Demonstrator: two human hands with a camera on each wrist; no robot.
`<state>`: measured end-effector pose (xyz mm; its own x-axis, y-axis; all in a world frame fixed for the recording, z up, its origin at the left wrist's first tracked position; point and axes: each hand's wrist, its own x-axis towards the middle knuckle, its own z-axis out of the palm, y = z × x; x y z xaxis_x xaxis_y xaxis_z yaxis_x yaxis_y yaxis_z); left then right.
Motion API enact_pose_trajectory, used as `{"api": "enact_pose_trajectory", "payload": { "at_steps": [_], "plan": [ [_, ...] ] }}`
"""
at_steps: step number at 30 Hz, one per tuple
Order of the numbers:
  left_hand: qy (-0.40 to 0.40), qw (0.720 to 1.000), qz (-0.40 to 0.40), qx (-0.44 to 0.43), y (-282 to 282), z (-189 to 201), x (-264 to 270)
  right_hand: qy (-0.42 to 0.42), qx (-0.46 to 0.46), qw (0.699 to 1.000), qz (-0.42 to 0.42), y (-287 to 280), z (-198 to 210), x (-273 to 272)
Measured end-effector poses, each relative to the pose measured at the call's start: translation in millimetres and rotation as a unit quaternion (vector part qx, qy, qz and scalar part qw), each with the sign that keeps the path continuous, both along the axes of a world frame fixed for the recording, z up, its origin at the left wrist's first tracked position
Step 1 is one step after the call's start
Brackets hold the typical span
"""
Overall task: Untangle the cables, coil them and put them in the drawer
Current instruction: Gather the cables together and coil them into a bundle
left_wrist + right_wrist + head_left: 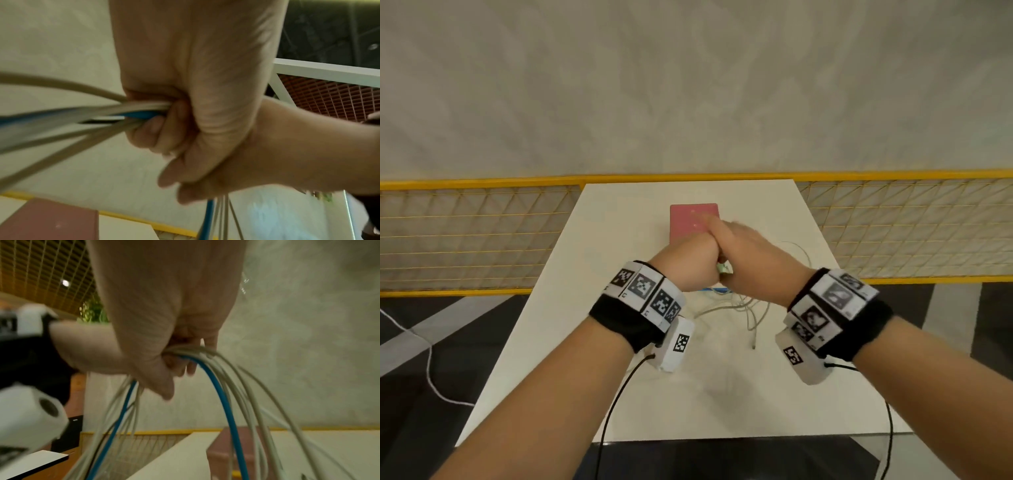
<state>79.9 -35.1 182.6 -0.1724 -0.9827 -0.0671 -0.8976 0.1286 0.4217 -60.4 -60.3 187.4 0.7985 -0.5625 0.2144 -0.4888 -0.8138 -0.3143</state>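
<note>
Pale wall and a yellow mesh fence (482, 236) stand beyond the hands, and a white table (722, 394) lies under them. Both hands meet above its middle. The left hand (688, 263) is a fist, fingers (156, 129) curled round the cables (82, 113): several grey strands and a blue one. The right hand (750, 253) presses against the left and also grips the bunch, its fingers wrapped over the arching strands in the right wrist view. Loose lengths trail onto the table below the right wrist, one free end (753, 346) lying nearer the person.

A pink box (693, 219) sits just past the knuckles; whether it is the drawer unit I cannot tell, and no open drawer shows.

The risk, as I judge it: with all strands clamped together in both fists, pulling could tighten the knot rather than free it. The trailing end may snag or whip off the table edge. A hard tug could also swing the hands into the box and shove it.
</note>
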Motion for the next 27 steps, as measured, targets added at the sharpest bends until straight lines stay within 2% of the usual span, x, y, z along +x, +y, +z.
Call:
{"api": "enact_pose_trajectory", "payload": {
  "at_steps": [2, 4, 7, 11, 13, 15, 16, 18, 21, 23, 24, 27],
  "plan": [
    [0.012, 1.000, 0.006, -0.018, 0, 2, -5, -0.043, 0.046, 0.997, -0.037, -4, -9, 3],
    [0.009, 0.999, 0.015, -0.045, 2, 2, -6, -0.009, 0.026, 0.997, -0.077, -10, -11, 6],
    [0.088, 0.994, 0.045, -0.045, 3, -7, -1, 0.022, 0.007, 0.995, -0.098, -17, -8, 6],
    [0.211, 0.974, 0.086, -0.008, 8, -25, 26, -0.071, 0.061, 0.983, -0.160, -31, -4, -16],
    [0.210, 0.970, 0.120, 0.023, 13, -40, 44, -0.128, 0.079, 0.970, -0.193, -39, -6, -32],
    [0.170, 0.970, 0.169, 0.045, 17, -58, 62, -0.189, 0.113, 0.940, -0.261, -49, -9, -50],
    [0.149, 0.970, 0.187, 0.048, 20, -63, 69, -0.173, 0.121, 0.932, -0.294, -54, -12, -59],
    [0.114, 0.973, 0.196, 0.053, 21, -68, 73, -0.073, 0.120, 0.938, -0.316, -59, -21, -75],
    [0.058, 0.977, 0.200, 0.049, 17, -67, 67, 0.059, 0.155, 0.941, -0.295, -55, -28, -80],
    [0.027, 0.979, 0.196, 0.044, 11, -63, 59, 0.161, 0.113, 0.944, -0.265, -51, -25, -72],
    [0.013, 0.981, 0.189, 0.040, 7, -60, 51, 0.176, 0.078, 0.952, -0.236, -45, -22, -62],
    [-0.020, 0.989, 0.146, 0.015, -2, -48, 19, 0.143, 0.022, 0.983, -0.116, -28, -23, -21]
  ]
}}
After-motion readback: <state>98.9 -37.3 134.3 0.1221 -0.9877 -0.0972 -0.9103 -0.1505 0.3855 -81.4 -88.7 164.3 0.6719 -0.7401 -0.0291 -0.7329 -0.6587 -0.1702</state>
